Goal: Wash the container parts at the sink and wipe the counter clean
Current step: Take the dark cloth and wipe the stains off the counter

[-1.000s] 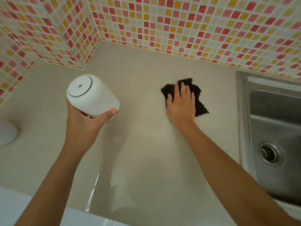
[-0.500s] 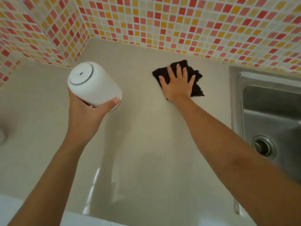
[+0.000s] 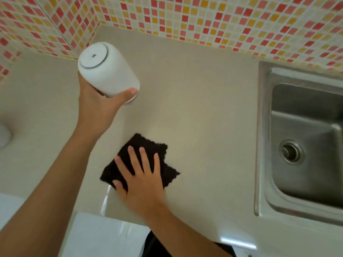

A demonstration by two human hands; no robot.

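Your bench (image 3: 204, 112) is the biggest thing here, a pale beige surface running back to a tiled wall (image 3: 204, 19) of red, orange and cream squares that turns a corner behind your left hand. To the right of your right hand, well apart from it, the steel sink (image 3: 304, 145) is set into the bench, its drain (image 3: 290, 152) showing in the basin floor; the basin looks dry from here, though part of it runs out of view.

Your left hand (image 3: 96, 108) is closed around a white container (image 3: 106, 69), gripping it near its lower end with the thumb across the front. It is lifted off the bench and tilted, its round capped end turned up toward you.

Your right hand (image 3: 143, 180) lies open and flat, fingers spread, pressing down on a dark cloth (image 3: 146, 145). The cloth sits on the bench below and to the right of the container, close to the front edge, with its corners sticking out past your fingertips and to either side of your palm.

Far to the left of your left hand, a white rounded thing (image 3: 4, 136) rests on the bench at the picture's edge; you cannot tell what it is. The bare bench between the cloth and the sink holds nothing in the way.
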